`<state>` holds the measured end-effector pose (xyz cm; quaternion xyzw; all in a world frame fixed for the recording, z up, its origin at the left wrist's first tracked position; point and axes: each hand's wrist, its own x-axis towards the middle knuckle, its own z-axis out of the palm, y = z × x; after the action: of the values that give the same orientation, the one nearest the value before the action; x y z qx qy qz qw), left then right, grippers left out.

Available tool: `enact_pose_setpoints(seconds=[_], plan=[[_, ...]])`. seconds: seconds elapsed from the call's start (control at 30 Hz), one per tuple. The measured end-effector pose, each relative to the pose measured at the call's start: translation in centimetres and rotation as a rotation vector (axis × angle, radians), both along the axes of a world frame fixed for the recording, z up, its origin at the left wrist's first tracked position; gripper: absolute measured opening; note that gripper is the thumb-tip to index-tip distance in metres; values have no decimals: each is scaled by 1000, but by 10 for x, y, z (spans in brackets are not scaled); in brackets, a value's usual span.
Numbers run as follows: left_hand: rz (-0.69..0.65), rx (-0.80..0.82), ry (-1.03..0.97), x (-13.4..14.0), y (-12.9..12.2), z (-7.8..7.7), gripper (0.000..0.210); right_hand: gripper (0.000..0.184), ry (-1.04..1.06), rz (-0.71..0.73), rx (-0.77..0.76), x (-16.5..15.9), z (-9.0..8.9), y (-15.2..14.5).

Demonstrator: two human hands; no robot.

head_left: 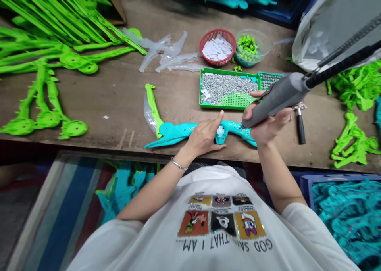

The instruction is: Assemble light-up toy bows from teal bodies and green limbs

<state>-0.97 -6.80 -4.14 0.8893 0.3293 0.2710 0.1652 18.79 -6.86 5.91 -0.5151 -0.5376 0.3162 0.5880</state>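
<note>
On the bench's near edge lies a long turquoise plastic part (178, 133), curved like a toy bow, with a bright green limb (153, 108) and a clear piece at its left end. My left hand (205, 134) steadies the part's middle, thumb along the near side and fingers reaching across. In my right hand (264, 124) is a grey electric screwdriver (278, 98), tilted, with its tip down at the part's right half. Whether the tip sits on a screw is too small to tell. A black cord and a spring run up from the screwdriver.
Behind the part stands a green tray (229, 107) of small screws. Beyond it are a red basket (218, 60) with white pieces and a clear bowl (263, 45) with green bits. A black-handled hammer (300, 128) lies right. Green parts (71, 60) pile left.
</note>
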Motion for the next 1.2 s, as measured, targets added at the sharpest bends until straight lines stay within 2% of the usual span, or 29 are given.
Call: enact_pose_setpoints(seconds=[0.2,0.33,0.5,0.6,0.67,0.83,1.03,1.2], plan=[[7,-9,3,0,0,-1,132,107,-4,33,1,3,-26,1],[-1,-10,-19,0,0,-1,133,102,54,49,19,5,-41,3],[-8,-5,-22,0,1,-1,135,96,98,83,-3,8,-49,1],[-12,-1,-24,0,1,0,137,87,118,130,8,8,-50,-1],[-13,1,-24,0,1,0,137,75,94,114,-8,4,-47,-1],[-7,-9,-27,0,1,2,138,35,60,-113,-53,-9,-40,3],[-15,-14,-2,0,1,4,132,35,73,-117,-79,-9,-38,4],[-82,-43,141,3,5,16,96,41,78,-103,-67,-8,-37,3]])
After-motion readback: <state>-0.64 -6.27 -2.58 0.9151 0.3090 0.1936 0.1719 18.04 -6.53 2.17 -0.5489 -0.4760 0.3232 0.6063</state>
